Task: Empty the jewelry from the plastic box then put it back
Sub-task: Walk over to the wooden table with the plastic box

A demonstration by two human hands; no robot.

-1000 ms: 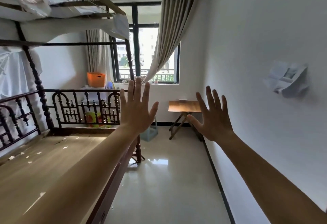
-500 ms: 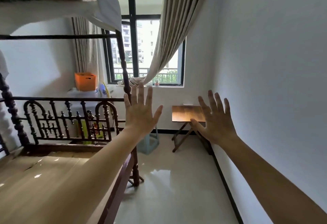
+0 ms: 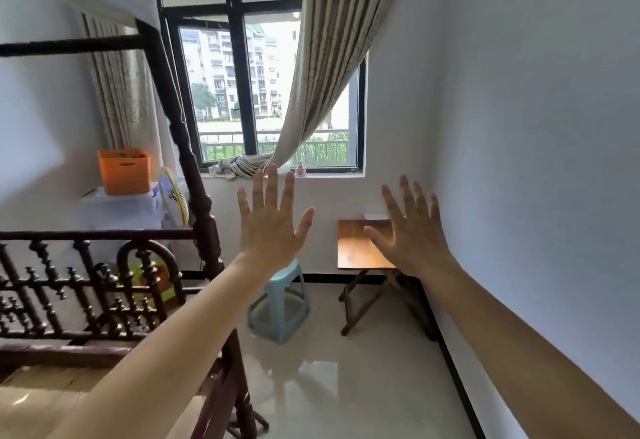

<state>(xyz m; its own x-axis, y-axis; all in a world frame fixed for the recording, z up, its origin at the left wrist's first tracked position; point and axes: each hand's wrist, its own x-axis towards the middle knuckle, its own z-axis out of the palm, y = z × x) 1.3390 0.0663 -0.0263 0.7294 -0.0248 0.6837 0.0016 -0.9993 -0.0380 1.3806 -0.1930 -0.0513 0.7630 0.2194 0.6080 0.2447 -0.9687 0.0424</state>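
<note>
Walked closer to the small folding wooden desk (image 3: 360,248) vs a sec ago, both hands (left (image 3: 270,227), right (image 3: 412,234)) spread wide, nothing held. Plastic jewelry box maybe that white thing (image 3: 375,216) at desk's back edge, can't tell tbh.

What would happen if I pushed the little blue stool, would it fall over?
The blue stool would probably slide rather than tip: its legs splay outward, and the floor looks glossy and smooth. It looks like thin plastic, so it is likely light to lift. A push high at the seat might rock it.
</note>
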